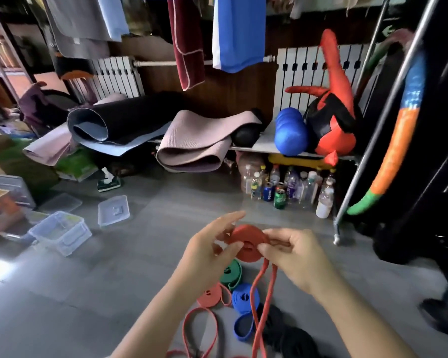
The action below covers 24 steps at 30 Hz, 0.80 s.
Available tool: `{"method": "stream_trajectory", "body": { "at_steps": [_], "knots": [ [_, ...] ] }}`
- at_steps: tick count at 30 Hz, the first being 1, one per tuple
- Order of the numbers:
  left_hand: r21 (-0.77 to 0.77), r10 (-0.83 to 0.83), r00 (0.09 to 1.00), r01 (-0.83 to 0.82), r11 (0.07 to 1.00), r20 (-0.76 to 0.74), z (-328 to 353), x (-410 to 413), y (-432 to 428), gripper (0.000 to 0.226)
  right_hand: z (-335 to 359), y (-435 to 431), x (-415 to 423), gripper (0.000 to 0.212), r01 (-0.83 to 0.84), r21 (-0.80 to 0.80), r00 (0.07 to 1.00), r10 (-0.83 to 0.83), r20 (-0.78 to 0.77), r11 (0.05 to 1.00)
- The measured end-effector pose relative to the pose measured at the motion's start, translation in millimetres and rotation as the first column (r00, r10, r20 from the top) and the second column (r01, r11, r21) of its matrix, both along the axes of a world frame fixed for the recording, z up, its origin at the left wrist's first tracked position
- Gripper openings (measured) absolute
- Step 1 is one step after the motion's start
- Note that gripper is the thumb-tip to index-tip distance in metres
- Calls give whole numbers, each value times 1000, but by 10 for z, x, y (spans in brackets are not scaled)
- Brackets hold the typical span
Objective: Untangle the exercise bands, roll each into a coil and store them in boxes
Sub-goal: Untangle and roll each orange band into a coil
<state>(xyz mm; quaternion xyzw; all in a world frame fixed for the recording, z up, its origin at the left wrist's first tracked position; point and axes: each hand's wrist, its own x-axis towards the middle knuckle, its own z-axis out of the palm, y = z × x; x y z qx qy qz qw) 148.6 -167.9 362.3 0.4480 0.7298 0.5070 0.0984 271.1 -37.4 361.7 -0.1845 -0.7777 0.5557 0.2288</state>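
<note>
Red band coil [246, 241]: held between both hands above the floor [114, 280]; its loose tail hangs down.
Left hand [212, 251]: thumb and fingers pinch the coil's left rim.
Right hand [292, 254]: fingers curled, pinching the right rim.
Below the hands: green coil [230, 273], blue coil [243, 298].
Clear box [60, 232]: on the floor, far left.

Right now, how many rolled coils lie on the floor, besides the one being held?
3: green coil just beneath the held red coil; small red coil below-left of the green; blue coil right of that one. Others may be hidden.
</note>
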Motion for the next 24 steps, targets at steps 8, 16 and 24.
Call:
{"method": "stream_trajectory", "body": {
  "at_steps": [8, 16, 24],
  "knots": [
    [64, -13, 976, -1, 998, 216, -61, 22, 171, 44, -238, 186, 7, 23, 16, -252, 989, -53, -141, 968],
    [235, -47, 870, -81, 969, 491, -167, 119, 360, 37, -351, 296, 3, 36, 56, -400, 982, -123, -144, 915],
    [-200, -163, 926, 98, 975, -341, -209, 61, 366, 49, -357, 302, 74, 29, -16, -56, 999, 18, 41, 998]
  ]
}}
